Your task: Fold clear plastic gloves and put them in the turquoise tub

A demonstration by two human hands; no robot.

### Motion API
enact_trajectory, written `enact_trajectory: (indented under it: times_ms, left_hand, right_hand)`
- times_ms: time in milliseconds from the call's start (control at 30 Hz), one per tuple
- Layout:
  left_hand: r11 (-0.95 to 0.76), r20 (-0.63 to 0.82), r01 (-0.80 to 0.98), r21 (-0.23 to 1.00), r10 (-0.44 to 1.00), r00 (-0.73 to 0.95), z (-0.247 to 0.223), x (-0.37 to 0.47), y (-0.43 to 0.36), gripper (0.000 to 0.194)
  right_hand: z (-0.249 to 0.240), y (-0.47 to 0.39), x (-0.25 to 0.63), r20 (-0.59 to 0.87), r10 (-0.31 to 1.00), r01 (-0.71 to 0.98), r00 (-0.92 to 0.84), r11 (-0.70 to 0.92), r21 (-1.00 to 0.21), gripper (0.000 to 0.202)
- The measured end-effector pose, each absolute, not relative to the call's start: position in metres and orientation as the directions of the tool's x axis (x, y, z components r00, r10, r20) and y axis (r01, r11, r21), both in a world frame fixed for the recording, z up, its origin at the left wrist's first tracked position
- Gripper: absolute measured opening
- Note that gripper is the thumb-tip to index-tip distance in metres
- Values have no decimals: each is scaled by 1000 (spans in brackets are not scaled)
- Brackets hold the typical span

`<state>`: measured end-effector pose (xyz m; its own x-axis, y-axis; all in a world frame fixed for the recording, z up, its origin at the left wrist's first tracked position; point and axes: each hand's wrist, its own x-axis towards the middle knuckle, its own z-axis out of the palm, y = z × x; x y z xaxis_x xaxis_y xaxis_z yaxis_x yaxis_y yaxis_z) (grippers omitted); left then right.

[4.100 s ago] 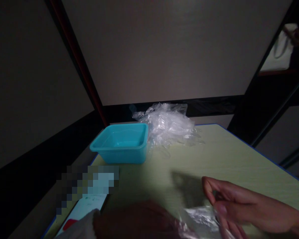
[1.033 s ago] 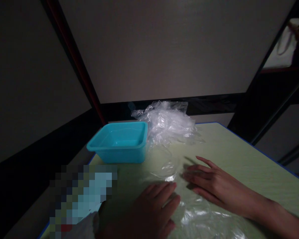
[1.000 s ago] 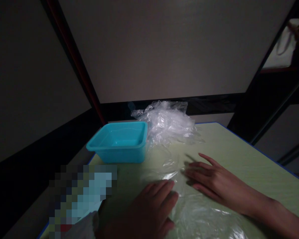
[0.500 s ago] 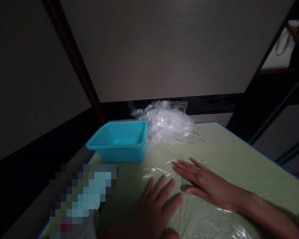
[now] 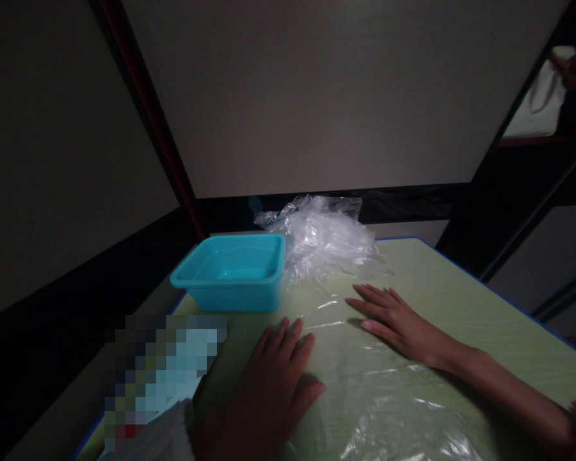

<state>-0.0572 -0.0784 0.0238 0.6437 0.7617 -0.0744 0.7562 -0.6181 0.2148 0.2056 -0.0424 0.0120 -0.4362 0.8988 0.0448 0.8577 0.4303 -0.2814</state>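
Observation:
A thin clear plastic sheet or bag (image 5: 365, 378) lies spread on the light green table, its lower part wrinkled and shiny. My left hand (image 5: 281, 374) rests palm down near its left side, fingers spread, holding nothing. To the right, my right hand (image 5: 396, 320) lies palm down by the upper right part of the plastic, fingers stretched out with nothing in them. Beyond both hands sits a crumpled pile of clear plastic (image 5: 321, 237). A turquoise basin (image 5: 235, 294) stands left of that pile, and no contents can be made out in it.
The light green table (image 5: 461, 301) has a blue edge. A pixelated, unreadable object (image 5: 173, 368) lies at its left edge, beside my grey sleeve. Behind the table rise pale panels (image 5: 317, 96). A white bag (image 5: 540, 105) is on a shelf at upper right.
My hands have moved apart and farther up the table, the left one leftward and the right one slightly rightward. The wrinkles in the flat plastic have shifted.

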Motion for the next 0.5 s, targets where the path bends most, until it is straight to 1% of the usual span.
enact_trajectory:
  times_ms: [100, 233, 367, 433, 500]
  left_hand:
    - [-613, -56, 766, 192, 773, 632, 24, -57, -75, 47]
    - [-633, -31, 754, 176, 762, 647, 22, -59, -75, 46]
    - [-654, 33, 740, 155, 752, 658, 18, -60, -75, 44]
    - [-657, 67, 738, 152, 752, 656, 16, -60, -74, 42]
    - [-649, 85, 748, 141, 760, 644, 14, -61, -73, 42]
  right_hand:
    - [13, -40, 205, 17, 901, 860, -434, 420, -291, 61]
    - [15, -39, 202, 25, 897, 844, -441, 424, -328, 61]
    - [15, -39, 200, 29, 889, 826, -457, 436, -357, 62]
    - [15, -39, 200, 40, 890, 815, -454, 433, -385, 62]
    - [14, -39, 200, 71, 893, 791, -445, 429, -436, 61]
